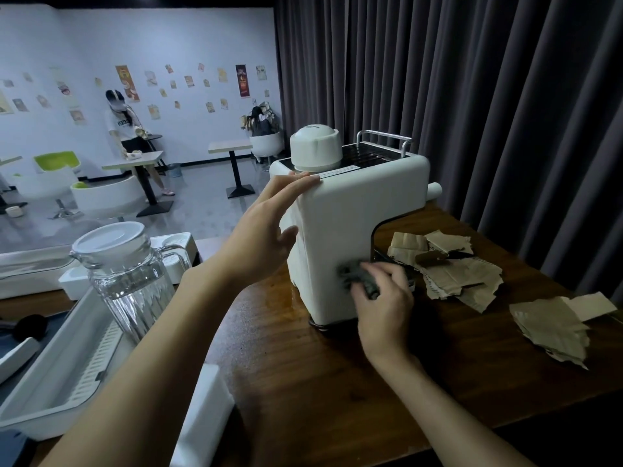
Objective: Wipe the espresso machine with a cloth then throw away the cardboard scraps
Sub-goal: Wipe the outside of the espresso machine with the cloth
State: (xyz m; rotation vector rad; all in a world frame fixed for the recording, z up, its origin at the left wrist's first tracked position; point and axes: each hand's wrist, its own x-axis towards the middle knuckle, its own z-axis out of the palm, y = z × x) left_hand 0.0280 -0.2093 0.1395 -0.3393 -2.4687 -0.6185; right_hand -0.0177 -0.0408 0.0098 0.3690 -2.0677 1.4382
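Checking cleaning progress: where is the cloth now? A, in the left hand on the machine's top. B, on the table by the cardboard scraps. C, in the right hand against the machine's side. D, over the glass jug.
C: the right hand grips the cloth against the white side of the machine; the left hand rests open on its top edge, holding nothing.

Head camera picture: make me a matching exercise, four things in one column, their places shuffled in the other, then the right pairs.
1. cloth
2. glass jug
3. cardboard scraps
4. left hand

a. on the table, right of the espresso machine
b. resting on the machine's top edge
c. under the right hand, against the machine's side
d. left of the machine

Pairs: 1-c, 2-d, 3-a, 4-b
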